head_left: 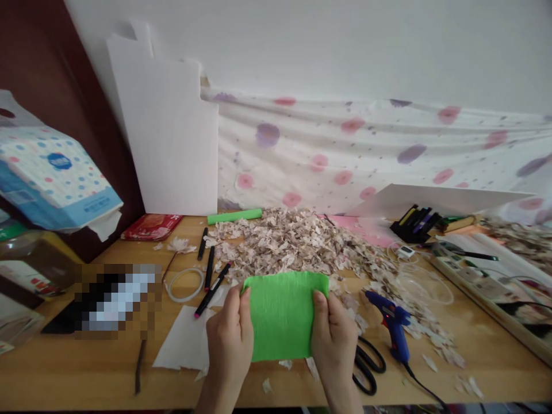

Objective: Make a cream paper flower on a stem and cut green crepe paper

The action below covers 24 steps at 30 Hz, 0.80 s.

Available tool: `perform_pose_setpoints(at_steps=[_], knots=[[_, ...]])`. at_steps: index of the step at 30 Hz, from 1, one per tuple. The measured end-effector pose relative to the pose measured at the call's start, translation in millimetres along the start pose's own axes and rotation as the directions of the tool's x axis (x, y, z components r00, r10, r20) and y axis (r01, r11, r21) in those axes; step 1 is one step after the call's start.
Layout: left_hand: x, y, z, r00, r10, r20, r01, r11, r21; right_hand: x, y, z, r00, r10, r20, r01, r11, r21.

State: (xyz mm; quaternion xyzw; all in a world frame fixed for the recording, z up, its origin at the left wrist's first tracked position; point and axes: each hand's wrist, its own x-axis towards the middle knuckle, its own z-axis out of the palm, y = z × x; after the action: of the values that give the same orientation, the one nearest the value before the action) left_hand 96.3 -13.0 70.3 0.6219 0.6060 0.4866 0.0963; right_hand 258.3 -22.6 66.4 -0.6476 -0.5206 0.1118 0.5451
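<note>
A bright green rectangle of crepe paper (282, 319) is stretched between my two hands above the front of the table. My left hand (230, 330) pinches its left edge, thumb on the near face. On the opposite edge my right hand (335, 330) grips it the same way. Black-handled scissors (366, 368) lie just right of my right hand, their blades hidden. Under and beside my left hand is a white sheet of paper (183, 339). Behind the held piece spreads a heap of pale dried flakes (280, 241), with a green crepe paper roll (235, 216) at its back left.
A blue glue gun (392, 328) with a cord lies to the right. Several markers (210, 267) and a white ring (185, 286) lie left of the heap. A power strip (472, 282) runs along the right. A tissue pack (60, 172) hangs at the left.
</note>
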Motion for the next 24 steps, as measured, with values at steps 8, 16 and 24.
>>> perform_pose_setpoints(at_steps=[8, 16, 24], knots=[[1.3, -7.8, 10.9, 0.985, 0.057, -0.165, -0.083, 0.985, -0.152, 0.1, -0.6, -2.8, 0.993, -0.069, -0.092, 0.065, 0.997, -0.042], [2.5, -5.8, 7.6, 0.957, -0.251, 0.143, 0.284, 0.909, -0.304, 3.0, 15.8, 6.0, 0.999, 0.001, 0.053, 0.001, 1.0, -0.028], [-1.9, -14.7, 17.5, 0.969, -0.232, 0.084, 0.246, 0.934, -0.261, 4.8, 18.2, 5.3, 0.994, 0.094, 0.062, -0.093, 0.996, -0.008]])
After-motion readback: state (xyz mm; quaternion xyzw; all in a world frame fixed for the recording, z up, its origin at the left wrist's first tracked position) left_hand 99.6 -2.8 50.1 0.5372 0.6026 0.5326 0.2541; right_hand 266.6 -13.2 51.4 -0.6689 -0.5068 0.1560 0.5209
